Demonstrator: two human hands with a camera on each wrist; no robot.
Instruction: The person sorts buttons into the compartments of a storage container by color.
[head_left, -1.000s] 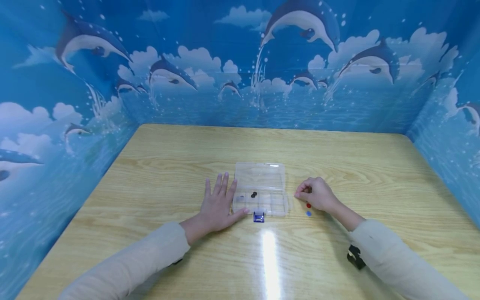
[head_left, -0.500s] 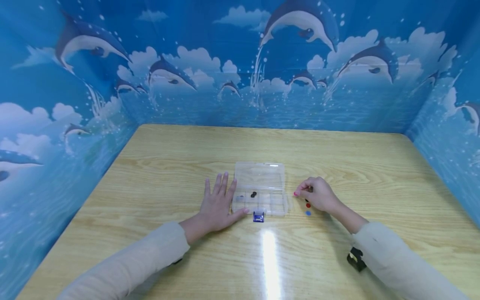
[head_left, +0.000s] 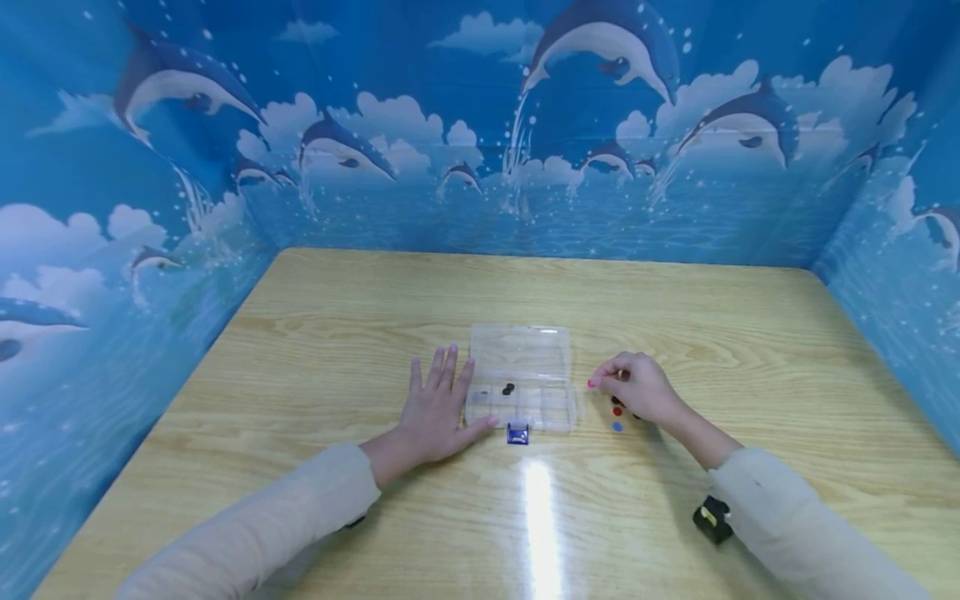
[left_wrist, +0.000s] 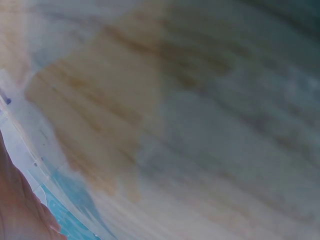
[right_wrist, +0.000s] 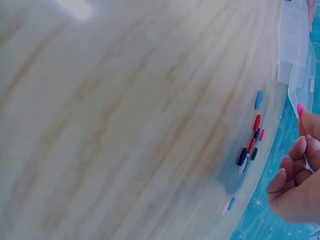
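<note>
My left hand (head_left: 435, 417) lies with fingers spread at the left side of a clear compartment box (head_left: 521, 352), its thumb by the front edge. The box's lid is flipped back. Dark buttons (head_left: 508, 389) sit in one compartment. To the right of the box, my right hand (head_left: 637, 388) pinches a pink button (right_wrist: 300, 108) between thumb and forefinger, above the table. Beneath that hand lie several loose buttons, among them a red button (right_wrist: 256, 122) and a blue button (right_wrist: 258, 100); in the head view the hand hides some of them.
A small dark-blue piece (head_left: 517, 435) is at the box's front edge. A black object (head_left: 712, 520) shows at the right sleeve. The wooden table (head_left: 375, 292) is bordered by a blue dolphin-print curtain (head_left: 420, 208). The left wrist view shows mostly blurred tabletop.
The pink button has come into sight at my right fingertips, and the hand has tilted up slightly, baring more of the dark button below. My left hand and the box have stayed put.
</note>
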